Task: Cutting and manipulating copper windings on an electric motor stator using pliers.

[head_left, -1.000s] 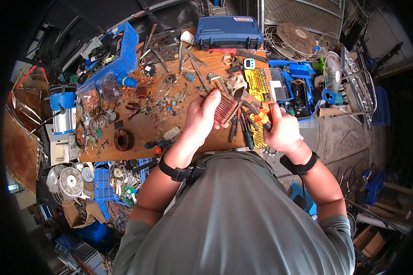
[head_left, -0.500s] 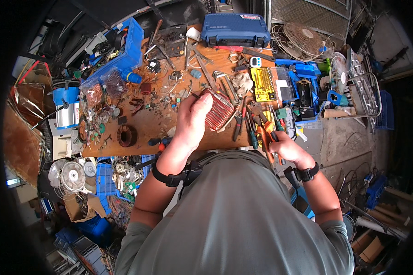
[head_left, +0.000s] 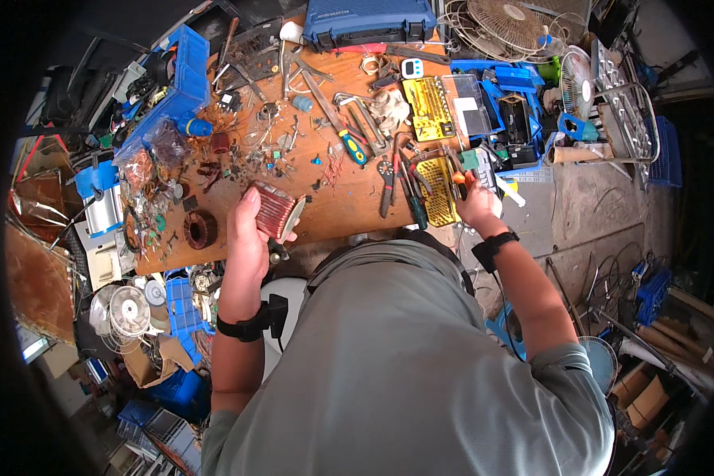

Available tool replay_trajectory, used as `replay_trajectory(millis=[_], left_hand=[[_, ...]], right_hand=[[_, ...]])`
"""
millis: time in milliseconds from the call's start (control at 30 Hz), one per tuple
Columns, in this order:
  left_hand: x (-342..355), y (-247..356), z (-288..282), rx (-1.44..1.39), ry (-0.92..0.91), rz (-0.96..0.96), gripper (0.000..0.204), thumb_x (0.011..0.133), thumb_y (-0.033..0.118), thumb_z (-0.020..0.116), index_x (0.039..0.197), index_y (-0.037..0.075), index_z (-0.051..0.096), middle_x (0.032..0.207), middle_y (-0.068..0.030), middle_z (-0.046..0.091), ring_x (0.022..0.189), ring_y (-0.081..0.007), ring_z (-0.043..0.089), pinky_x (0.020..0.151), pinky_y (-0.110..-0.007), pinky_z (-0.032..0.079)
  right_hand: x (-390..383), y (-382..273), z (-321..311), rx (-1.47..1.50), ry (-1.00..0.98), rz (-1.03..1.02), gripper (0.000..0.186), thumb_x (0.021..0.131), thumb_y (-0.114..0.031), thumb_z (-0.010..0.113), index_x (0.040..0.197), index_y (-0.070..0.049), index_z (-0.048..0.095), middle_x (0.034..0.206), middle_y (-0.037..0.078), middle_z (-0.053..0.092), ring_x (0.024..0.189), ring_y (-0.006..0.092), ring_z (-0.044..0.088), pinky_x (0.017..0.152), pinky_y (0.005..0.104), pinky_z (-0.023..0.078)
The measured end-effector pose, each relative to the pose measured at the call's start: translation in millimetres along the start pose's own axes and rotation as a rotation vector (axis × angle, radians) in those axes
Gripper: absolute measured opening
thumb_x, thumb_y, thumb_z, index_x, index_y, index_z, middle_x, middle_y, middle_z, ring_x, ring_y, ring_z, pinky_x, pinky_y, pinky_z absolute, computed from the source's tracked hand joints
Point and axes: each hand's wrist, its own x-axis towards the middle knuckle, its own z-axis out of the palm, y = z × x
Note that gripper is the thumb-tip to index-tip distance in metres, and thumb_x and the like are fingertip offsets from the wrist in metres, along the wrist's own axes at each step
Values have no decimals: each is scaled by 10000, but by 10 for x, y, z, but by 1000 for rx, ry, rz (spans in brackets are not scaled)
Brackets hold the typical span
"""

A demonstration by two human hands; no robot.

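While the left hand [head_left: 251, 226] clamps a copper-wound coil [head_left: 276, 211] by the wooden surface [head_left: 333, 216], right hand [head_left: 478, 208] at an orange-handled tool [head_left: 458, 178], its grip impossible to tell, yellow tray [head_left: 437, 189] alongside

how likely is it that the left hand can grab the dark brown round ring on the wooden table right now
Probably not while full: the left hand holds a copper-coloured ridged block. The way looks free, though: the dark brown round ring sits nearby, to its left.

Small, unreadable lettering [head_left: 332, 13] on blue case [head_left: 373, 24]
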Motion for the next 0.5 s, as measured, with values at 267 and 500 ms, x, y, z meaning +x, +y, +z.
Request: replay_trajectory(millis=[267,500], left_hand=[[-244,-140,25,98,36,-27,534,986,456,517,1122,-53,604,901,-129,697,728,-192,697,545,-320,586],[-395,-193,42,93,123,17,492,970,415,579,1129,-50,597,933,-123,696,697,-164,677,557,-316,587]], right_hand=[[314,-41,635,-63,125,-67,773,776,-321,764,1370,-50,351,1370,249,471,1226,353,573,935,428,548],[196,-696,306,8,224,-224,672,832,-522,690,1220,15,580,1148,240,664,1064,374,667,878,460,555]])
